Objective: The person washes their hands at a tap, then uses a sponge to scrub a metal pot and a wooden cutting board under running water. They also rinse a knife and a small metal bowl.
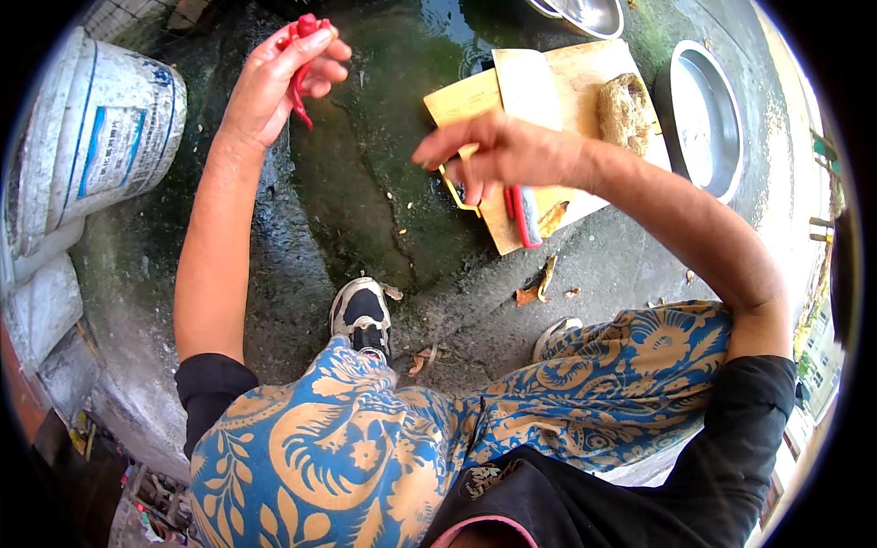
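Note:
My left hand (290, 66), raised at the upper left, is closed around red chili peppers (301, 91). One pepper's thin curved tip hangs below the fingers, and the rest is partly covered by them. Over the near left corner of a wooden board (577, 78) reaches my right hand (512, 155), its fingers bent and apart. A thin yellow-edged object (466, 203) shows just below those fingers, mostly covered; whether they touch it I cannot tell. Beside it on the board lies a tool with a red and grey handle (525, 219).
A brown fibrous bundle (625, 111) sits on the board's right side. To its right stands a round metal basin (678, 119), with another metal pan (594, 14) at the top. A white bucket (123, 128) stands left. Dry leaves (546, 279) litter the wet concrete near my shoes (361, 310).

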{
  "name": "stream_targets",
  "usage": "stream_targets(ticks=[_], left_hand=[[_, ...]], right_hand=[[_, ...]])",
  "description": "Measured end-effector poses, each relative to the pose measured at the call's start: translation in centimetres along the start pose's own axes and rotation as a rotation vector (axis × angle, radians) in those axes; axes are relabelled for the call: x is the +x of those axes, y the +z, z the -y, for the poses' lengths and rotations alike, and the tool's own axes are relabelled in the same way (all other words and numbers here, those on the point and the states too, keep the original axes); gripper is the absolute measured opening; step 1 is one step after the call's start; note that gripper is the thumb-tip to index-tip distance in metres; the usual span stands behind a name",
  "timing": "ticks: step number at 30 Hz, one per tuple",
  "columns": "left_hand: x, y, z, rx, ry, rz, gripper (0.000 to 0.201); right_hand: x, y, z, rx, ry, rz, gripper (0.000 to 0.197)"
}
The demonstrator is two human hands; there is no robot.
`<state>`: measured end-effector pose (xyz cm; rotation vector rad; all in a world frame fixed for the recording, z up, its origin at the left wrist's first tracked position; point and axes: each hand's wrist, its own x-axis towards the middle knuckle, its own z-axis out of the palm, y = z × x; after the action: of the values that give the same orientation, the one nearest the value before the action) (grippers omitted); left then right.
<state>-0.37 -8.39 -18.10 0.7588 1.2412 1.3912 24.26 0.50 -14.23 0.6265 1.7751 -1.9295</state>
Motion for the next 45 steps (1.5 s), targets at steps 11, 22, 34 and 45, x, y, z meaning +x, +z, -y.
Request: stream_targets(ticks=[11, 22, 34, 45], left_hand=[[7.0, 0.2, -1.6, -0.545, -0.08, -0.123, 0.006], [6.4, -1.1, -0.7, -0.592, -0.144, -0.155, 0.011], [6.0, -0.2, -0.4, -0.55, -0.184, 0.006, 0.017], [4.5, 1.5, 1.1, -0.413, -0.212, 0.086, 0.018]], right_hand=[[0.9, -2.2, -6.6, -0.761, 0.041, -0.445, 0.048], [-3.4, -1.1, -8.9, -1.392, -0.22, 0.046, 0.018], [-3.7, -3.9, -9.1, -1.484, -0.106, -0.011, 0.024], [-1.8, 0.6, -13.1, -1.518, -0.661, 0.326, 0.007]])
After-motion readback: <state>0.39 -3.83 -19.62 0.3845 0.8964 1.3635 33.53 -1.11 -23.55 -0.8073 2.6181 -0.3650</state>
